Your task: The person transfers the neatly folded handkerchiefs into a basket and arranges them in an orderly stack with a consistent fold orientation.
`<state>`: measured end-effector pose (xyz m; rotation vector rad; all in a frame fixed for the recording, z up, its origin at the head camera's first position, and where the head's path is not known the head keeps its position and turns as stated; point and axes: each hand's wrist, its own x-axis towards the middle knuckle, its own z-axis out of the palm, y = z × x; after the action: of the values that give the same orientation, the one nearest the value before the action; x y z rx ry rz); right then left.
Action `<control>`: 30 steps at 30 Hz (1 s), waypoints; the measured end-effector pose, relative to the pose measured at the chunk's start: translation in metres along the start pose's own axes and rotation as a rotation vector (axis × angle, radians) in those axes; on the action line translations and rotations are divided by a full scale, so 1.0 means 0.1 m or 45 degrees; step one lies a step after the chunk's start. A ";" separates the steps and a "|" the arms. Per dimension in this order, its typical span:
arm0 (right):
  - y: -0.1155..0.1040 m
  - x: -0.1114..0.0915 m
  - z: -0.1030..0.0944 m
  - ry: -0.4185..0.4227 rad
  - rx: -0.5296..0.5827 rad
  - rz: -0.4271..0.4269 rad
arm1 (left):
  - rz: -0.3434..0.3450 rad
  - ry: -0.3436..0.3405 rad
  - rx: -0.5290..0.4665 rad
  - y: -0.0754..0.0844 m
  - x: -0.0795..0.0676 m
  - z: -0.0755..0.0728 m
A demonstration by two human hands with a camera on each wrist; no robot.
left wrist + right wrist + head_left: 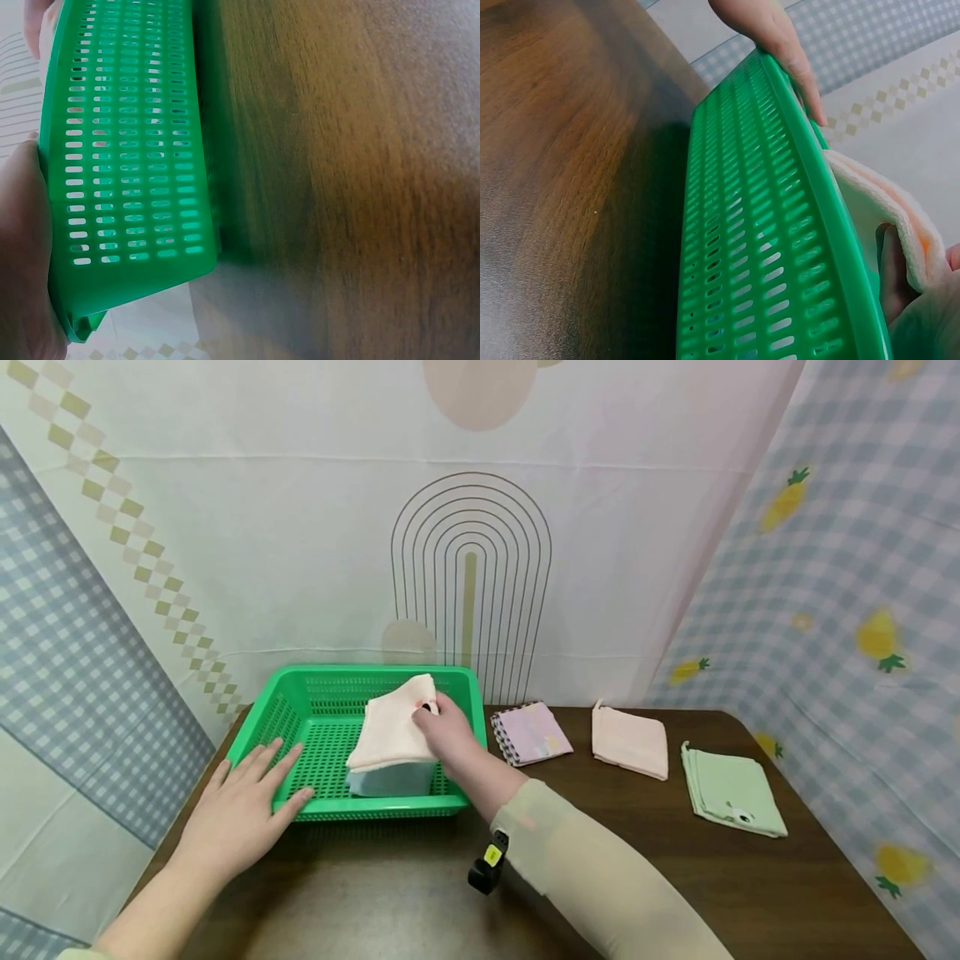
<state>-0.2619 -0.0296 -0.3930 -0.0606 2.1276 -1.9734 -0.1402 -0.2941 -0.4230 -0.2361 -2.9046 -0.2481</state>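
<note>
A folded pale pink towel [393, 727] is held over the green plastic basket [390, 807]. My right hand [453, 735] pinches it by its right side, thumb on top; in the right wrist view the towel's folded layers [889, 202] show between fingers and thumb. Beneath it, inside the basket, lies a light blue folded cloth [392, 780], partly covered by the pink one. My left hand [243, 810] rests with fingers spread and straight on the basket's front left corner. The left wrist view shows that hand [26, 247] against the basket rim [51, 150].
Right of the basket on the dark wooden table [360, 893] lie a lilac folded cloth with a checked edge [532, 733], another pale pink folded towel [630, 742] and a green folded towel [735, 792]. Patterned curtains [315, 527] stand behind and at both sides.
</note>
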 end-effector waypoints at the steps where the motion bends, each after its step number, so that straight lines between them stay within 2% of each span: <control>1: 0.00 0.01 0.01 -0.004 -0.009 0.000 | -0.001 -0.005 -0.001 0.00 0.00 -0.01; 12: 0.00 0.11 0.14 0.000 -0.102 0.045 | -0.007 -0.022 0.006 0.02 0.01 -0.02; 19: 0.03 0.17 0.19 -0.057 -0.109 0.082 | -0.007 -0.017 0.006 0.01 0.00 -0.02; 26: 0.03 0.16 0.23 -0.161 -0.079 0.132 | -0.011 -0.005 0.011 0.00 0.00 -0.01; 30: 0.04 0.16 0.25 -0.173 -0.079 0.138 | 0.000 -0.003 0.016 0.00 0.00 0.00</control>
<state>-0.2721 -0.0565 -0.4007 -0.0858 2.0607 -1.7899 -0.1405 -0.2943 -0.4227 -0.2339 -2.9077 -0.2300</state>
